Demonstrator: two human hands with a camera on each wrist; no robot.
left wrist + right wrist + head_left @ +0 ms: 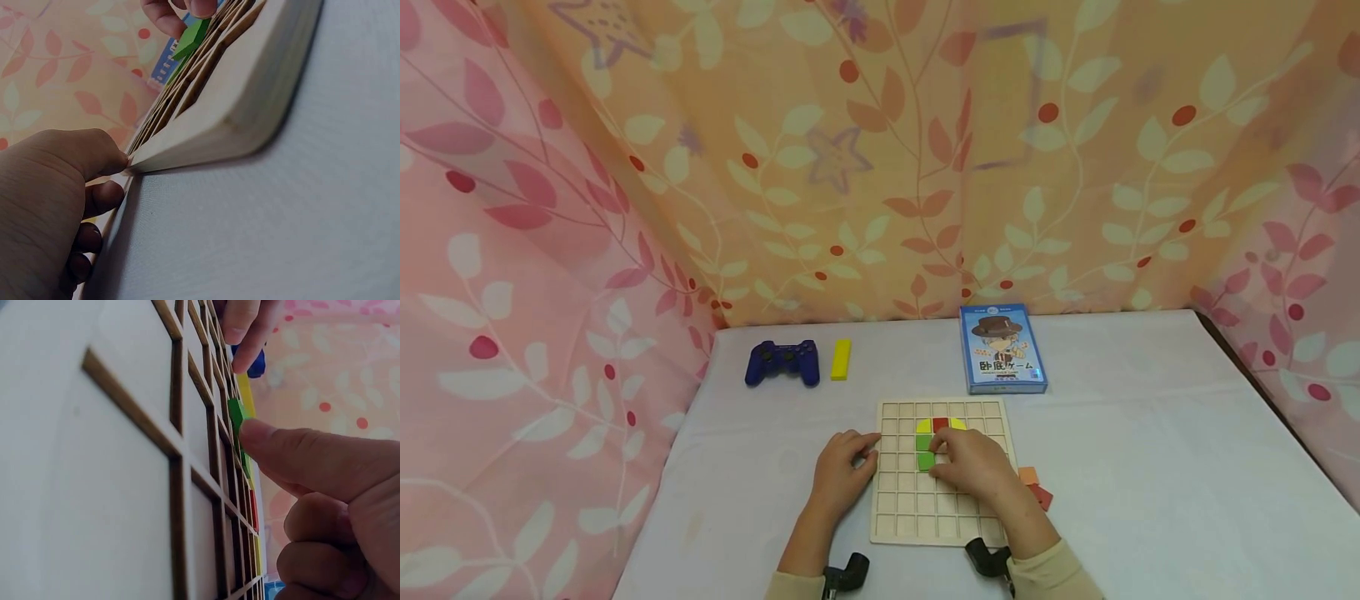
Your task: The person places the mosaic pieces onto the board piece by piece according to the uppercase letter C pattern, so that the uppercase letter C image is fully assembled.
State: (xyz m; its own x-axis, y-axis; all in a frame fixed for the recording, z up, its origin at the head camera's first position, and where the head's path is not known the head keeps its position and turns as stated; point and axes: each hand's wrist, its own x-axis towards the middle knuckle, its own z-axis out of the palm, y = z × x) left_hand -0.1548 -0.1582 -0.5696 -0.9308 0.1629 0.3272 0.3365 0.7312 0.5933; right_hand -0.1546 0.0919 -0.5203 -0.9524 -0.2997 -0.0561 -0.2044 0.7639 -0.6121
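Green block (pixel 926 460) sits in a cell of the wooden grid board (pixel 901 508) on the tabletop. Right hand (pixel 972 468) pinches its edges with fingertips; left hand (pixel 842 471) braces the board's left rim. Block judged light, rigid, smooth: best taken by opposite side faces.

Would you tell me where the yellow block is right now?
In the head view, the yellow block lies on the table's far left, just right of the blue game controller.
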